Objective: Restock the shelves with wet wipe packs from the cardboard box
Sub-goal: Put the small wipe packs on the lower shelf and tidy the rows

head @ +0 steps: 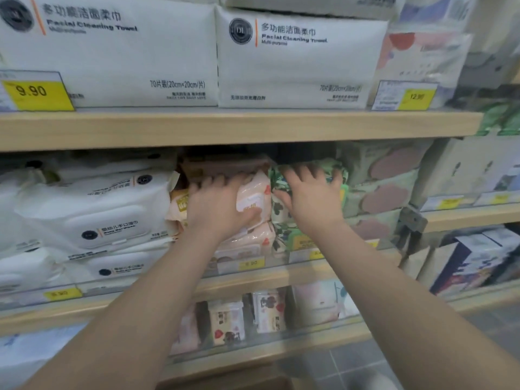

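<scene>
Motion blur smears labels; left hand (216, 204) pinches a pink wipe pack (253, 197) mid-shelf; right hand (311, 194), fingers spread, presses a green pack (281, 181); fingertips partly hidden.

Bright, even light; motion blur throughout, wide-angle bending at the edges.
</scene>
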`<state>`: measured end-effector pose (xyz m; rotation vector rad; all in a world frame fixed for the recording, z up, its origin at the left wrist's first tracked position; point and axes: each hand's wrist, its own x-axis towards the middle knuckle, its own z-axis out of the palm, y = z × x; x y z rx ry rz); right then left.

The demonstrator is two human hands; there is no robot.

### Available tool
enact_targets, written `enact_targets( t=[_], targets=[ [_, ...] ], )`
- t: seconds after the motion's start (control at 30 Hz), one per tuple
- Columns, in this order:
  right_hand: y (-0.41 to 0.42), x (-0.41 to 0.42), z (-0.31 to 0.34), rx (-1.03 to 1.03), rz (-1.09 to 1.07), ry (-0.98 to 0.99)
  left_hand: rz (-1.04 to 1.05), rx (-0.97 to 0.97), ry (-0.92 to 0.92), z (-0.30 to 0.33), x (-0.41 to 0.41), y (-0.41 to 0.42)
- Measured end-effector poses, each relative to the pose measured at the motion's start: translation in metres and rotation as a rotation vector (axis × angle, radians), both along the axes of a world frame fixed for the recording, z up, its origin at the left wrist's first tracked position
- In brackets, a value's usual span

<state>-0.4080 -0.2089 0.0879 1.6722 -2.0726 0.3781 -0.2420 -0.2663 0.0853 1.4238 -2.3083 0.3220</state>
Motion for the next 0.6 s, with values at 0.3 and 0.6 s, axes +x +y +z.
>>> enact_targets(
  t=[0.3,0.6],
  targets=[
    [-0.001,-0.016,-0.001,-0.026,0.114,-0.059,-0.191,-0.064,0.023,-0.003,0.015,0.002],
    [0.0,-0.013,-0.002,0.018,0.106,-0.036,-0.258,-0.056,-0.09,0.001,0.019,-0.009]
  ],
)
